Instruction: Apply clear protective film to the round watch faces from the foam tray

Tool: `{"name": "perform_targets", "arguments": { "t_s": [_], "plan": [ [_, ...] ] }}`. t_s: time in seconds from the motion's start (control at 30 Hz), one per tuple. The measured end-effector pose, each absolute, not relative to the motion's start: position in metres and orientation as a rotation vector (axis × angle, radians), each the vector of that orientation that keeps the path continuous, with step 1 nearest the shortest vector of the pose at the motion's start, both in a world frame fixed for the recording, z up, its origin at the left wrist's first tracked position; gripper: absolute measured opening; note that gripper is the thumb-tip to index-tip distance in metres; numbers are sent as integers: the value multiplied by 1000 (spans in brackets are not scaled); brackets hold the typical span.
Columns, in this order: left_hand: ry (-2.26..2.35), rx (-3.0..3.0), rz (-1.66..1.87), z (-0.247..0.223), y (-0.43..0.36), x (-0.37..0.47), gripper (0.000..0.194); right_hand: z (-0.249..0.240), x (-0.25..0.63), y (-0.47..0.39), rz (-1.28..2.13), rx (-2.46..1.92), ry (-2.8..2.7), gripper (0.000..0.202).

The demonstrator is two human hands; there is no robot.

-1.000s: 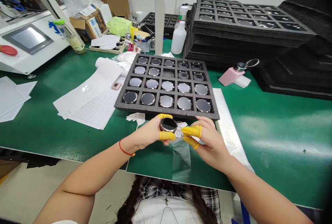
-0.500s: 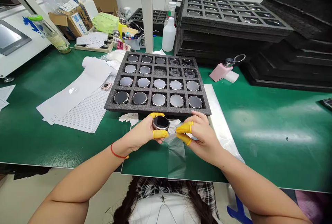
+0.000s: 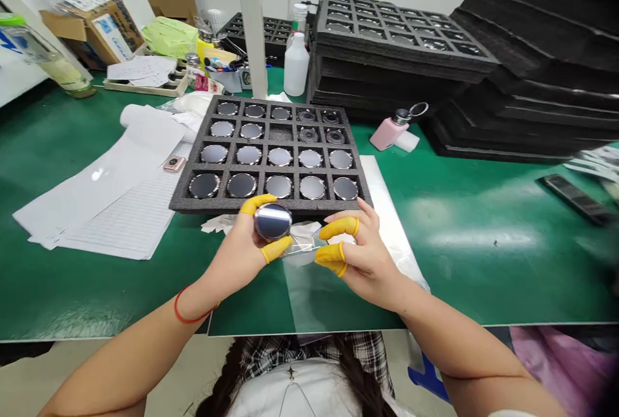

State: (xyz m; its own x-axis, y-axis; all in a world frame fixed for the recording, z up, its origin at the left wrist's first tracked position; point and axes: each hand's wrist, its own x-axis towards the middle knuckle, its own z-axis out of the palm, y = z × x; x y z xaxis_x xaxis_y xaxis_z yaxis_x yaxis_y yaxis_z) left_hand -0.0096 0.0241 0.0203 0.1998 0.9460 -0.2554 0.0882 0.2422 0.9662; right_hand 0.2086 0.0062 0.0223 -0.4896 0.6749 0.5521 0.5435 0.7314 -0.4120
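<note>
My left hand [image 3: 244, 236], with yellow finger cots on thumb and finger, grips a round watch head [image 3: 273, 221] by its rim. Its dark glass face points up and catches a white reflection. To its right, my right hand [image 3: 360, 249], also in yellow finger cots, pinches a piece of clear plastic film [image 3: 304, 248] that spans the gap toward the watch head. Whether the film touches the watch is hard to see. Just beyond both hands lies a black foam tray [image 3: 271, 205] holding rows of round watch heads, some face up, several at the back right showing their backs.
White papers [image 3: 111, 178] and a small pink square watch [image 3: 175, 164] lie left of the tray. A pink pump bottle [image 3: 385, 133] and a white bottle [image 3: 296, 66] stand behind. Stacked foam trays [image 3: 367, 75] rise at the back right. A dark handheld object [image 3: 575, 199] lies far right.
The view has swung to the right. My left hand has raised and tilted the watch head so that its glass catches the light. My right hand's fingers are spread slightly wider at the film.
</note>
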Motion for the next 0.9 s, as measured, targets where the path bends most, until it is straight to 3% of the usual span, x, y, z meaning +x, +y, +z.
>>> {"name": "perform_targets", "arguments": {
  "t_s": [0.2, 0.57, 0.9],
  "plan": [
    [1376, 1241, 991, 16, 35, -16, 69, 36, 214, 8, 495, -820, -2023, 10],
    [994, 1677, 638, -11, 16, 4, 53, 26, 205, 10, 1372, -1164, -1393, 15],
    [939, 1738, 656, -9, 13, 5, 48, 18, 197, 10, 1594, -1208, -1239, 29]
  ]
}}
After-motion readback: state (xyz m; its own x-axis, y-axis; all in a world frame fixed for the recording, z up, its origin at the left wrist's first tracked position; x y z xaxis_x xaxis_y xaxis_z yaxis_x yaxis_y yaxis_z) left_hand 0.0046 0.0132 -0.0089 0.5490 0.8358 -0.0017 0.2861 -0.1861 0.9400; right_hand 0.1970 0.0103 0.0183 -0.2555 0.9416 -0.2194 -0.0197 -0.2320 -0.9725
